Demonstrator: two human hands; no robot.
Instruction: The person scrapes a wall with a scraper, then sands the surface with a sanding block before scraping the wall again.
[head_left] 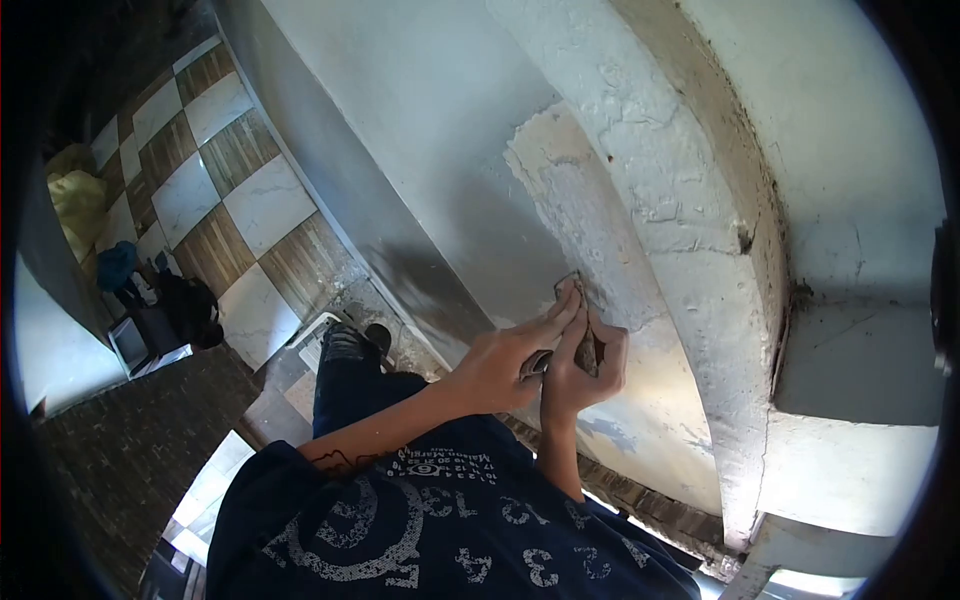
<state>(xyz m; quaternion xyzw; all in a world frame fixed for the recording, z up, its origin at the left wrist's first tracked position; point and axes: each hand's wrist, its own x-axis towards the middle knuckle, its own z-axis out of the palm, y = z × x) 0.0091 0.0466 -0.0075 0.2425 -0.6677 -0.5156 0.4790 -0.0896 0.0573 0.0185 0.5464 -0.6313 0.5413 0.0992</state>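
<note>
Both hands are together against the wall, at the edge of a patch of bare plaster (pixel 600 235) where the paint has come off. My left hand (pixel 490 368) comes in from the left, its fingers closed on a small scraper (pixel 536 364) and pointing up at the wall. Beside it, my right hand (pixel 583 372) is also closed around the tool, thumb and fingertips pinched near its front end. The scraper's tip meets the wall at the paint edge. Most of its length is hidden by my fingers.
A rough, cracked plaster ridge (pixel 680 200) runs along the wall to the right, with a ledge (pixel 855 365) beyond it. Checkered floor tiles (pixel 265 205) lie at left, dusted with debris near the wall. A dark bag (pixel 190 310) and a yellow bag (pixel 78 205) sit on the floor.
</note>
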